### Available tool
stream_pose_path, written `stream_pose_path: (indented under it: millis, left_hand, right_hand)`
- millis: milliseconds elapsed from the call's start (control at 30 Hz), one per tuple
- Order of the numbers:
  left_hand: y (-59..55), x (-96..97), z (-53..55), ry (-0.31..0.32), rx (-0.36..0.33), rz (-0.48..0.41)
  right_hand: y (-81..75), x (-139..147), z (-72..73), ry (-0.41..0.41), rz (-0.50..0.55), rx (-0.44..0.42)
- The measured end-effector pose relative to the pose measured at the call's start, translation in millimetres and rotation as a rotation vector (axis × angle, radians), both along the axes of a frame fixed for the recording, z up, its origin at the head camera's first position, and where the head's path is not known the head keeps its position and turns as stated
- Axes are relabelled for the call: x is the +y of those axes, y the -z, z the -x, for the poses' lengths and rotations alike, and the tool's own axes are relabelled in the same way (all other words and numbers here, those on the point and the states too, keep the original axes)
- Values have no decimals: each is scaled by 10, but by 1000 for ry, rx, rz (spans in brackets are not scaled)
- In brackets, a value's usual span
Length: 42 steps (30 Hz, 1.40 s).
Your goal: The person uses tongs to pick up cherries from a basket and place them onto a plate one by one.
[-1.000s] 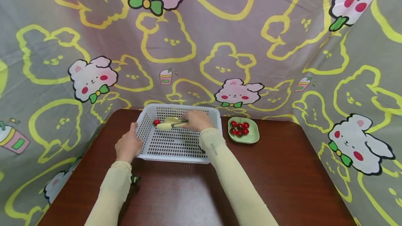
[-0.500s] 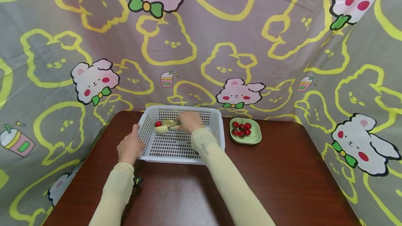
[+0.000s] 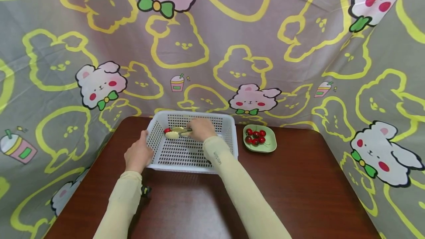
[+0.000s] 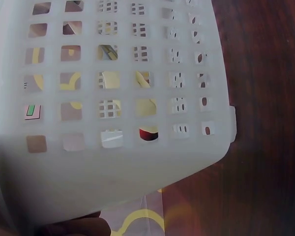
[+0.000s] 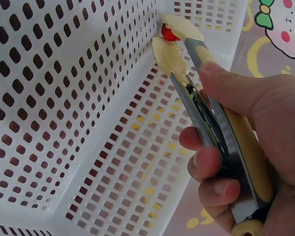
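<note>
My left hand (image 3: 138, 155) grips the left rim of a white perforated plastic basket (image 3: 186, 170). In the left wrist view only a dark part of that hand (image 4: 83, 227) shows below the basket wall (image 4: 123, 167). Inside the basket my right hand (image 3: 201, 129) holds metal tongs (image 3: 172, 135) with cream-coloured heads, thumb on one arm and fingers curled round the other. A red cherry (image 5: 168, 33) sits at the tong heads (image 5: 169, 54), near the basket's left end; the heads partly hide it. Whether they press on it, I cannot tell.
To the right of the basket stands a pale green dish (image 3: 271, 144) with several cherries (image 3: 255, 134). All stand on a dark brown table (image 3: 285, 191). A patterned cloth (image 3: 212, 36) hangs behind and on both sides. A small black object (image 3: 146, 191) shows by the left wrist.
My right hand has moved left with the tongs, bringing their heads to the cherry. Over the last half second it hardly moves. My left hand still holds the basket rim.
</note>
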State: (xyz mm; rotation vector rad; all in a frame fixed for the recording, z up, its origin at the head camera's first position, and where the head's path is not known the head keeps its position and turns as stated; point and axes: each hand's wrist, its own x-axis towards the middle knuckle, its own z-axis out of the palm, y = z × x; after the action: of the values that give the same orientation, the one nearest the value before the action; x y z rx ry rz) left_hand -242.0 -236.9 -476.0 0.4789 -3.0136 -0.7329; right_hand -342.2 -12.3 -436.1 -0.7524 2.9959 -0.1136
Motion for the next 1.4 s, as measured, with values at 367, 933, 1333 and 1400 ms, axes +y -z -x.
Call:
stream_pose_path:
  millis: [367,933,1333,1400]
  left_hand:
    - [12,-7,-4,11,15,1]
    - [0,-1,-14,14,32,8]
    - [-8,-3,-23,18,24,9]
    - [-9,-1,-26,19,22,8]
  right_hand:
    - [-131,130,-67,-23,24,-5]
    - [-346,608,-192,-68,97,35]
    - [-377,1007,-330,-67,142,108]
    - [-381,1066,-355,-64,139,116]
